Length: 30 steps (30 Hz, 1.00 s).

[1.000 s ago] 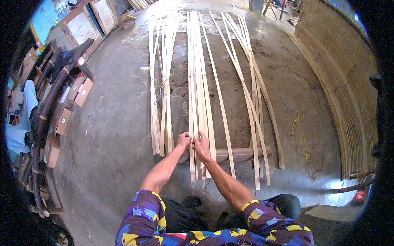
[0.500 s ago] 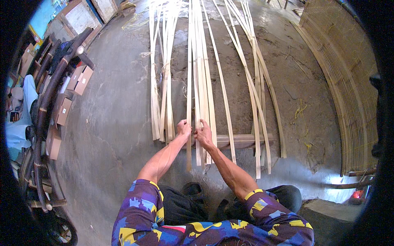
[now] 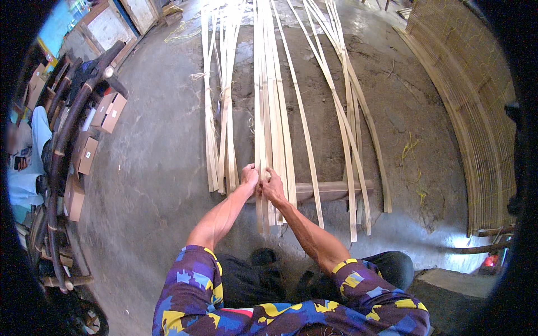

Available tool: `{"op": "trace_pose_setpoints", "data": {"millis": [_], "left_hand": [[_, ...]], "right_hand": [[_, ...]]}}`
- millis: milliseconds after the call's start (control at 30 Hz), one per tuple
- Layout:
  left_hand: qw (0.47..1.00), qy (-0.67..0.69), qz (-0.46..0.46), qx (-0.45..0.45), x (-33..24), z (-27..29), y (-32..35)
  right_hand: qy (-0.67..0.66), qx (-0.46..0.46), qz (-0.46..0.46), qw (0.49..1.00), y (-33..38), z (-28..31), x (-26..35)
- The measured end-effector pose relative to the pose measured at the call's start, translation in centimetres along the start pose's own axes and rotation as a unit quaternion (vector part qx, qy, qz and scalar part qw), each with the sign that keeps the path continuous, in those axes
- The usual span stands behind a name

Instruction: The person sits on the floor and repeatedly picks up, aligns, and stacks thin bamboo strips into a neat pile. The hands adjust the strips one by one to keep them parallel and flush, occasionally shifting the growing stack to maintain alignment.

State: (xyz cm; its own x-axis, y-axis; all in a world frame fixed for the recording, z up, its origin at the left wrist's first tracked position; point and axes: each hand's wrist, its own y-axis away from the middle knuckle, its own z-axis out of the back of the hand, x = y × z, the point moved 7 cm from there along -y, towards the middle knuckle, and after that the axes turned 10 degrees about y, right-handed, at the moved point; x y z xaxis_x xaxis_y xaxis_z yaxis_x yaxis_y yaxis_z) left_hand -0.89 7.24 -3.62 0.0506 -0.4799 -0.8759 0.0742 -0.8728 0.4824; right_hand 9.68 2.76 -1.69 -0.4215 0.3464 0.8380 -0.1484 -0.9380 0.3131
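Note:
Long pale bamboo strips (image 3: 274,112) run away from me in a loose bunch at the middle. My left hand (image 3: 250,175) is closed at the bunch's left edge, gripping a strip near its near end. From the right, my right hand (image 3: 272,186) is curled over the same bunch, its fingers pinched on the strips close beside the left hand. The fingertips are partly hidden behind the strips. Under the near ends lies a thick bamboo pole (image 3: 330,191), set crosswise on the floor.
More strips (image 3: 227,112) lie to the left, and others (image 3: 350,117) cross at the right. A slatted bamboo screen (image 3: 471,112) stands at far right. Along the left are a dark bamboo bench (image 3: 59,151) and cardboard boxes (image 3: 109,110). Yellow twine (image 3: 411,147) lies on the concrete floor.
My right hand has shifted slightly left and down, closer to the left hand. The middle strips have drawn together at the left, closing the gap between them.

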Motion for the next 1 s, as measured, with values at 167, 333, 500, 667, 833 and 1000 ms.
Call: {"op": "trace_pose_setpoints", "data": {"millis": [167, 333, 500, 667, 833, 1000], "left_hand": [[0.998, 0.07, -0.009, -0.006, -1.0, -0.1, -1.1], [0.994, 0.013, -0.1, -0.047, -1.7, 0.7, -1.7], [0.99, -0.096, -0.074, -0.068, -0.6, 1.3, -1.0], [0.99, -0.092, -0.044, -0.093, -0.2, 2.9, -2.5], [0.87, -0.401, -0.263, -0.114, -3.4, 1.8, 0.2], [0.695, -0.545, -0.469, 0.007, -5.5, -2.0, 3.9]], "right_hand": [[0.021, -0.058, 0.031, 0.998, -0.8, 1.8, 1.3], [0.093, -0.068, 0.078, 0.99, 0.3, 2.6, 2.9], [0.005, -0.036, 0.031, 0.999, 1.1, 1.3, 2.7], [-0.002, -0.124, 0.041, 0.991, 1.5, 0.9, 2.1], [-0.014, -0.143, 0.048, 0.988, 2.6, 0.2, 2.1], [-0.049, -0.191, 0.186, 0.963, 3.1, 3.6, 7.9]]}}
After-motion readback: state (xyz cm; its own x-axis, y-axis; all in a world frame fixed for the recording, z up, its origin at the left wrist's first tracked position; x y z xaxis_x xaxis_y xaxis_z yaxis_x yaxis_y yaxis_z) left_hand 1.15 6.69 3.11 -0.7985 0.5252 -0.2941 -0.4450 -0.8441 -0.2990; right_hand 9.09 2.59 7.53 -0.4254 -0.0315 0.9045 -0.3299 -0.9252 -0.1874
